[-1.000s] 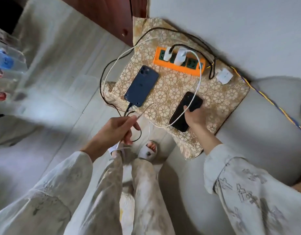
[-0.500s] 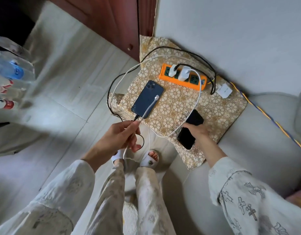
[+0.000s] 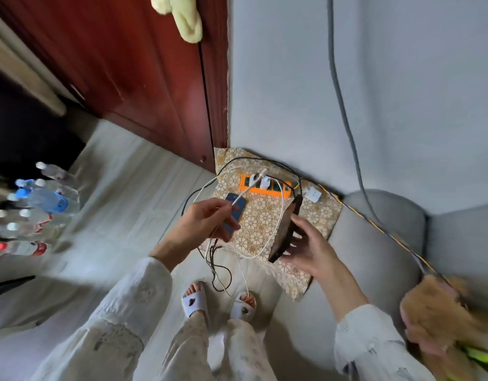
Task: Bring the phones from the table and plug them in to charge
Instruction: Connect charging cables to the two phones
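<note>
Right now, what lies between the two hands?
In the head view, the left hand and right hand are separated by patterned cloth crossed by the white cable.

Soft even daylight, motion blur at left and right edges, wide-angle bending

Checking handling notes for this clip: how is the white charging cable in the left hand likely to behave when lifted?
Probably floppy: the white cable sags in a loop from the left hand. Likely light, since a fingertip grip lifts it. It may snag, as it crosses the black cords.
</note>
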A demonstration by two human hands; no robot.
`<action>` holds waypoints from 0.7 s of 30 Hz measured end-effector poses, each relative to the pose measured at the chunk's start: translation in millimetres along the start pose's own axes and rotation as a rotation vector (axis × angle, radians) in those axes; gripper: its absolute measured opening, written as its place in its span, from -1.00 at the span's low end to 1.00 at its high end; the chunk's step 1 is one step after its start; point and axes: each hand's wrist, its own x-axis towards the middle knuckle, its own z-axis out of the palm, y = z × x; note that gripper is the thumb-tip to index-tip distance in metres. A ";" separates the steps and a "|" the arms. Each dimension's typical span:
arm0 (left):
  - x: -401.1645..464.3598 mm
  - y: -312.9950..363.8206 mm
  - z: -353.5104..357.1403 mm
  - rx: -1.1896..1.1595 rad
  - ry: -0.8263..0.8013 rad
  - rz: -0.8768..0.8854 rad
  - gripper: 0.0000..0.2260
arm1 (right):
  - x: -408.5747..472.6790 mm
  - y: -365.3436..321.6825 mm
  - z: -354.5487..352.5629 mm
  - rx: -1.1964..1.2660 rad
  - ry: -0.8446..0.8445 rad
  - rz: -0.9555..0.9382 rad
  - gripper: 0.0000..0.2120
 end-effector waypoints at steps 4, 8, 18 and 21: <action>-19.6 36.9 0.9 -0.036 -0.030 0.099 -0.68 | -44.9 -31.6 29.4 0.092 -0.203 -0.139 -0.58; -32.2 90.4 -2.2 0.110 0.156 0.310 -0.77 | -89.0 -76.7 64.3 0.170 -0.358 -0.259 -0.51; -63.0 189.2 -10.8 0.329 0.290 0.751 -0.82 | -186.4 -137.4 155.3 0.104 -0.254 -0.491 -0.57; -67.7 205.0 -11.7 0.319 0.378 0.798 -0.78 | -207.6 -146.6 177.3 0.099 -0.202 -0.554 -0.56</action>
